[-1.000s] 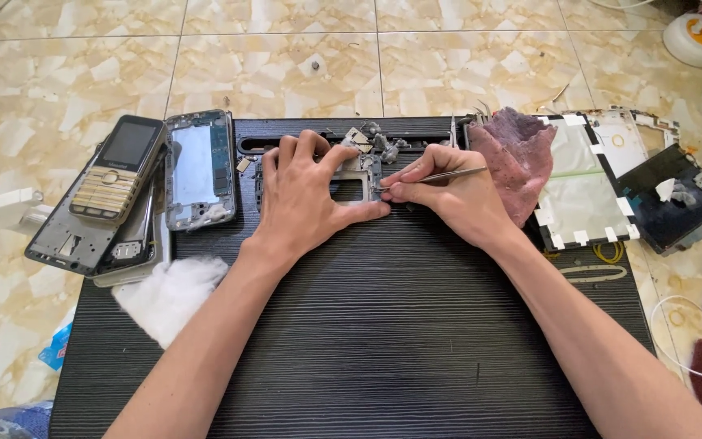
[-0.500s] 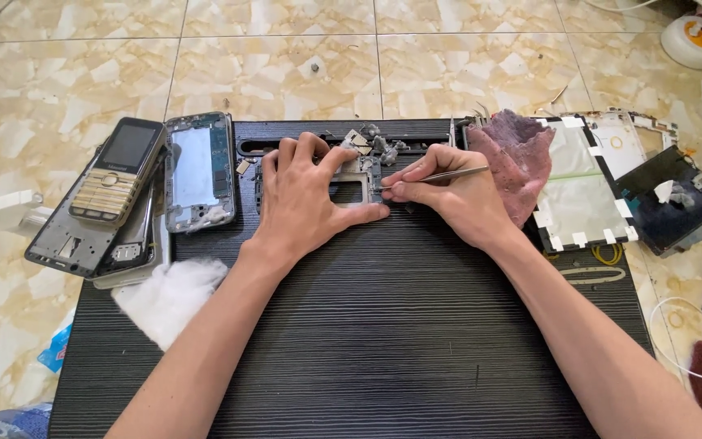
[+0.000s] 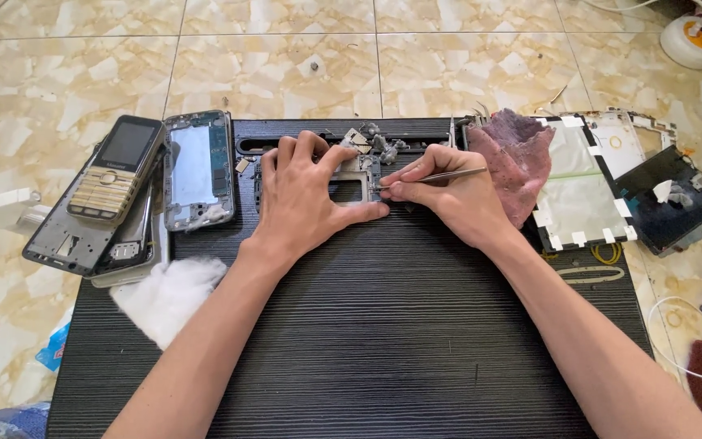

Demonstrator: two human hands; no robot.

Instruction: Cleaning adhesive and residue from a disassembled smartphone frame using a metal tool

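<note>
Starting at the far left we see a keypad phone [image 3: 115, 171] lying on a stack of grey phone housings [image 3: 71, 240], partly off the edge of the black ribbed work mat [image 3: 383, 341], with a stripped phone frame [image 3: 198, 169] just beside it and a wad of white cotton [image 3: 168, 293] below. Moving in, our left hand [image 3: 306, 199] lies flat, fingers spread, pressing down on a small metal phone frame [image 3: 357, 183] near the mat's top edge; the thumb runs along the frame's lower side, so this hand is open and holds the part down rather than closing on it. A few loose grey bits [image 3: 379, 142] sit just above the frame. Next, our right hand [image 3: 457, 199] has its thumb and fingers pinched together on slim metal tweezers [image 3: 428, 177], whose tip touches the frame's right edge. To the right lies a crumpled mauve cloth [image 3: 513, 158], then a silvery panel [image 3: 582, 191] edged with white tape tabs, and a dark panel [image 3: 668, 203] on the tiled floor [image 3: 270, 69].
</note>
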